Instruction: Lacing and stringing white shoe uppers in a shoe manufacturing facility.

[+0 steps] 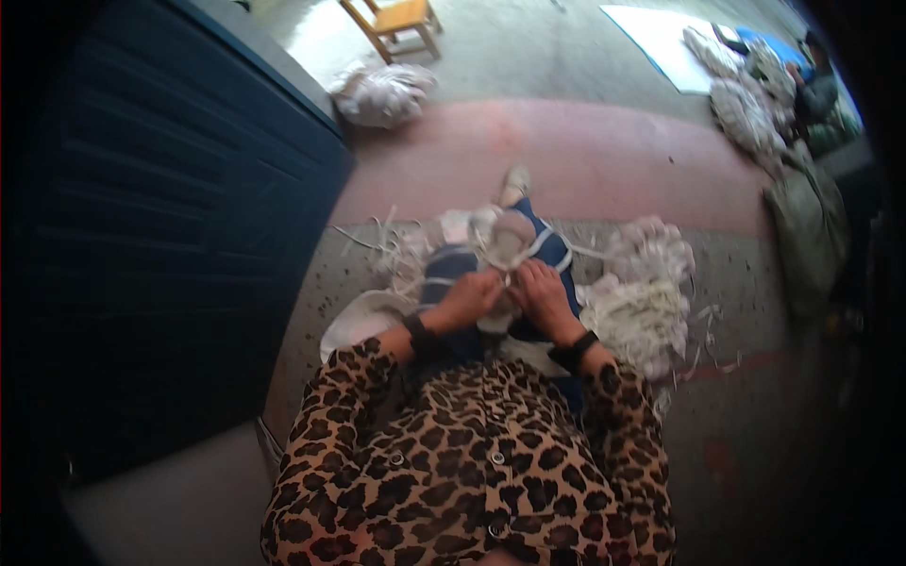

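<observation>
Over my lap, my left hand [477, 294] and my right hand [541, 292] come close together. Their fingers are closed in a pinch on a pale fabric piece [511, 243], which has a rounded pinkish part and a whitish edge. Blur hides its exact kind and the spot between the fingertips. White strips lie across my blue-clad legs. To the right of my right hand spreads a heap of whitish and pink fabric pieces [642, 302]. Left of my left forearm rests a rounded white piece [363, 319], near more pale pieces and loose strips.
A dark blue panelled door [179, 198] stands close on the left. Farther ahead are a pale bundle [385, 94] and a wooden chair [396, 21]. At the far right, more bundles [746, 113] lie near another person [819, 90] and a greenish-grey sack [807, 222].
</observation>
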{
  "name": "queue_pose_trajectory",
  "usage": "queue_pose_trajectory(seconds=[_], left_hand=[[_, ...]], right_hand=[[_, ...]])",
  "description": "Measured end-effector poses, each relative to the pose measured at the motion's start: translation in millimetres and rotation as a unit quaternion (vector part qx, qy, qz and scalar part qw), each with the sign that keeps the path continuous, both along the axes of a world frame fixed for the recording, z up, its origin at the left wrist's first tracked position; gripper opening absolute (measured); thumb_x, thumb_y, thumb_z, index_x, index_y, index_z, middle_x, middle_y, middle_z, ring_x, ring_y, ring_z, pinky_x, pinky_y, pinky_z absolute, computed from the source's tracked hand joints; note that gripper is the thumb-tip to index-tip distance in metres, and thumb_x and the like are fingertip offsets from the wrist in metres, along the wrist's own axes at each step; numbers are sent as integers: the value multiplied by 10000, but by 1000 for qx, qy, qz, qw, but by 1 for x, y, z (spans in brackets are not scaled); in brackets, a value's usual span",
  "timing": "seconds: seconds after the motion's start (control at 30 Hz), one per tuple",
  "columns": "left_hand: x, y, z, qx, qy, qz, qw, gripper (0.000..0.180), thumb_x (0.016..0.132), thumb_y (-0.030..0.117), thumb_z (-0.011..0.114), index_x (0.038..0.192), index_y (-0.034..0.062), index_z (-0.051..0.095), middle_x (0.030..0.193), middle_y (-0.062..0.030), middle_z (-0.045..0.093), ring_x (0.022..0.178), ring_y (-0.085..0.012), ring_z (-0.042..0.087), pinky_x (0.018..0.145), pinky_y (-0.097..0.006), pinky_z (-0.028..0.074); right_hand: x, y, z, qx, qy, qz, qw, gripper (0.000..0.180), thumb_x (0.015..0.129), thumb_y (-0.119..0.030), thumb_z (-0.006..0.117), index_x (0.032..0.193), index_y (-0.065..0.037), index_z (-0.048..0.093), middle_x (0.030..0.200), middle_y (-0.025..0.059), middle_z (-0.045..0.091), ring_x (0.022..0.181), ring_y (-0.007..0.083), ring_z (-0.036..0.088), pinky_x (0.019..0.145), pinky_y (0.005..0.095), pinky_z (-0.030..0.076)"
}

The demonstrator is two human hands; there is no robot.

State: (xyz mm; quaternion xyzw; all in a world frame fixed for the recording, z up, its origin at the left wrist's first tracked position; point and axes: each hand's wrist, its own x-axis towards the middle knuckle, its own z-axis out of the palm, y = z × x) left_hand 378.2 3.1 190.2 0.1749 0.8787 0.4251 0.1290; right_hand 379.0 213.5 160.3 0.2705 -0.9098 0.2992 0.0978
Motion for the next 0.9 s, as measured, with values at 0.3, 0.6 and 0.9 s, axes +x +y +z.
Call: queue_pose_trajectory(seconds=[0.3, 0.6, 0.9], left_hand=[[-30, 14, -49, -108, 17, 92, 990, 217, 924, 263, 620, 948, 55, 675, 831, -218, 688, 802, -418, 670, 683, -474, 527], [-41, 7, -63, -220, 75, 99, 968, 188, 914, 287, 615, 941, 106, 659, 797, -202, 687, 776, -423, 674, 682, -510, 544], [-48, 6, -79, -132, 136, 60, 980, 159, 928, 220, 632, 948, 63, 617, 803, -197, 670, 773, -415, 659, 670, -500, 530]], right_hand=[[-30, -15, -27, -32, -72, -92, 993, 392, 780, -205, 746, 1100, -49, 584, 982, 140, 649, 959, 348, 614, 831, 445, 485], [-39, -42, -34, -1, -31, -72, 997, 331, 780, -167, 703, 1065, -39, 595, 1005, 166, 642, 903, 375, 628, 800, 469, 523], [-13, -19, -56, -44, -146, -142, 978, 378, 838, -76, 601, 1203, -18, 524, 1070, 210, 597, 882, 408, 648, 737, 481, 551]])
